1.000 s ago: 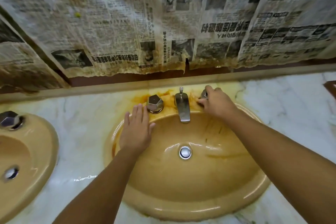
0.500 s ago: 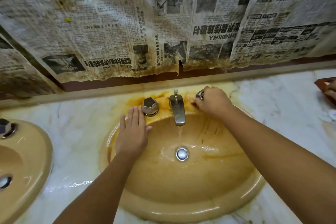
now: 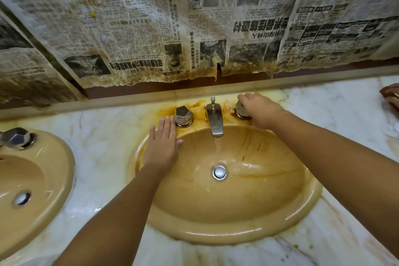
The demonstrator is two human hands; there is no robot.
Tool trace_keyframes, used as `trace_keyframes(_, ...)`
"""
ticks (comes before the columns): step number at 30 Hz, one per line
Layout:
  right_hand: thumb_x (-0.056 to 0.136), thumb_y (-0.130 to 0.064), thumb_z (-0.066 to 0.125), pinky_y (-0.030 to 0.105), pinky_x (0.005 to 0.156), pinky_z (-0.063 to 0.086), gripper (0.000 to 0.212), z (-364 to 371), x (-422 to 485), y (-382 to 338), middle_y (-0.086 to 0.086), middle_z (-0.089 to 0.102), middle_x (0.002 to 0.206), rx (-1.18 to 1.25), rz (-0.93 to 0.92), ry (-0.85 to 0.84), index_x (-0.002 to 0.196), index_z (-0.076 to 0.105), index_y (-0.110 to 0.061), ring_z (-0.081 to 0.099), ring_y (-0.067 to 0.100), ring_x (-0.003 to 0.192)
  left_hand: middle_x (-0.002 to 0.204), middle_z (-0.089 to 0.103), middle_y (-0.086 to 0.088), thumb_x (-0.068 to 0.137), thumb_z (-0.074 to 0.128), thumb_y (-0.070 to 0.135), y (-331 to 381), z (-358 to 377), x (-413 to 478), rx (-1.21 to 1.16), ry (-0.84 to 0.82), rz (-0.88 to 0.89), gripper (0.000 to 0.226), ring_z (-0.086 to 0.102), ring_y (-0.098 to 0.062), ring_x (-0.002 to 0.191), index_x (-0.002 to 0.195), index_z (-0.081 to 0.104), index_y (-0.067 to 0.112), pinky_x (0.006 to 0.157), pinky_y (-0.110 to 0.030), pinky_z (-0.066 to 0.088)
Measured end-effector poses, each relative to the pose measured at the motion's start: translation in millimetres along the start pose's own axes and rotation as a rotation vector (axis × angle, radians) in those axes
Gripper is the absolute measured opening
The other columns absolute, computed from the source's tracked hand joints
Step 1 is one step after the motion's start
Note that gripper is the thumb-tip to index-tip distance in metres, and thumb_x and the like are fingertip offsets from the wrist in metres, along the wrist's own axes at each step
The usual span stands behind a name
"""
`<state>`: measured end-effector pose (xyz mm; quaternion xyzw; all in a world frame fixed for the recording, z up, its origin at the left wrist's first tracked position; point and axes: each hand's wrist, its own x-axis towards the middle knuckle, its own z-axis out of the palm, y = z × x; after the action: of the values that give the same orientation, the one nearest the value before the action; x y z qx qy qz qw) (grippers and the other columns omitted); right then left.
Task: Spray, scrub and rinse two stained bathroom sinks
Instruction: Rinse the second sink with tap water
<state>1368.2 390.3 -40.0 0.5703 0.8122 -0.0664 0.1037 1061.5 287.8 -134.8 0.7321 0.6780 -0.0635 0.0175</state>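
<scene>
A tan oval sink point(image 3: 233, 231) with brown rust streaks sits in the marble counter in front of me. Water runs from its metal faucet point(image 3: 214, 121) down toward the chrome drain point(image 3: 219, 172). My right hand point(image 3: 260, 108) grips the right tap knob point(image 3: 240, 109) at the sink's back rim. My left hand point(image 3: 162, 144) rests flat, fingers straight, on the sink's left rim, just beside the faceted left knob point(image 3: 183, 115). A second tan sink point(image 3: 56, 170) lies at the left edge of view.
The white marble counter point(image 3: 101, 136) carries orange rust stains around the taps. Stained newspaper point(image 3: 151, 28) covers the wall behind. A knob point(image 3: 17, 137) of the left sink shows at far left. A brown object point(image 3: 391, 95) pokes in at the right edge.
Water has started running from the faucet and now flows as a fuller stream. My right hand has turned on the right knob. The left hand stays on the rim.
</scene>
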Motion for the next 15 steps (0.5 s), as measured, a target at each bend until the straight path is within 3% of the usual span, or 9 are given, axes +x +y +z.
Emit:
trace_keyframes(2, 0.085, 0.004, 0.064, 0.043, 0.111, 0.043, 0.068, 13, -16, 0, 0.013, 0.048, 0.148, 0.017, 0.039, 0.129, 0.147, 0.039, -0.009, 0.046, 0.033, 0.133, 0.172, -0.006, -0.008, 0.111, 0.018, 0.043, -4, 1, -5, -0.04, 0.004, 0.031, 0.065, -0.01, -0.025, 0.158, 0.163, -0.003, 0.011, 0.129, -0.045, -0.001)
trace_keyframes(4, 0.087, 0.001, 0.065, 0.038, 0.124, 0.026, 0.077, 29, -37, -24, 0.008, 0.033, 0.161, 0.227, 0.048, 0.314, 0.156, 0.034, -0.012, 0.03, 0.027, 0.148, 0.172, -0.005, -0.006, 0.111, 0.021, 0.038, -11, 4, -16, -0.07, 0.016, 0.041, 0.063, -0.008, -0.023, 0.159, 0.164, -0.003, 0.013, 0.129, -0.041, -0.001)
trace_keyframes(6, 0.096, -0.003, 0.057, 0.03, 0.119, 0.029, 0.056, 51, -59, -65, 0.0, 0.044, 0.152, 0.686, 0.092, 0.455, 0.15, 0.046, -0.013, 0.037, 0.016, 0.142, 0.172, -0.004, -0.005, 0.111, 0.017, 0.035, -15, 11, -26, -0.101, 0.019, 0.039, 0.06, -0.007, -0.021, 0.159, 0.164, -0.002, 0.013, 0.129, -0.04, 0.0)
trace_keyframes(8, 0.103, -0.011, 0.047, 0.032, 0.106, 0.044, 0.034, 67, -67, -105, -0.001, 0.061, 0.135, 1.296, 0.357, 0.29, 0.133, 0.061, -0.018, 0.055, 0.014, 0.121, 0.172, 0.004, -0.006, 0.107, 0.01, 0.034, -18, 17, -38, -0.12, 0.041, 0.012, 0.062, -0.001, -0.022, 0.159, 0.164, 0.004, 0.011, 0.129, -0.041, 0.005)
trace_keyframes(11, 0.104, -0.01, 0.033, 0.043, 0.104, 0.049, 0.038, 78, -47, -130, 0.023, 0.061, 0.133, 2.24, 0.846, -0.097, 0.131, 0.058, 0.001, 0.06, 0.034, 0.121, 0.17, 0.016, -0.01, 0.103, 0.013, 0.035, -21, 21, -54, -0.143, 0.073, -0.018, 0.066, 0.011, -0.026, 0.158, 0.163, 0.017, 0.008, 0.128, -0.043, 0.012)
trace_keyframes(13, 0.108, -0.017, 0.026, 0.048, 0.113, 0.045, 0.046, 76, -39, -131, 0.032, 0.055, 0.138, 2.495, 0.908, -0.212, 0.134, 0.052, 0.012, 0.053, 0.043, 0.131, 0.169, 0.022, -0.012, 0.104, 0.018, 0.033, -21, 24, -63, -0.152, 0.1, -0.028, 0.064, 0.017, -0.028, 0.157, 0.162, 0.023, 0.006, 0.127, -0.046, 0.017)
trace_keyframes(15, 0.11, -0.024, 0.022, 0.051, 0.114, 0.044, 0.054, 70, -41, -130, 0.034, 0.057, 0.136, 2.526, 0.873, -0.253, 0.131, 0.053, 0.015, 0.053, 0.045, 0.132, 0.167, 0.027, -0.014, 0.105, 0.02, 0.031, -20, 23, -67, -0.173, 0.113, -0.035, 0.062, 0.022, -0.03, 0.156, 0.16, 0.028, 0.004, 0.125, -0.048, 0.023)
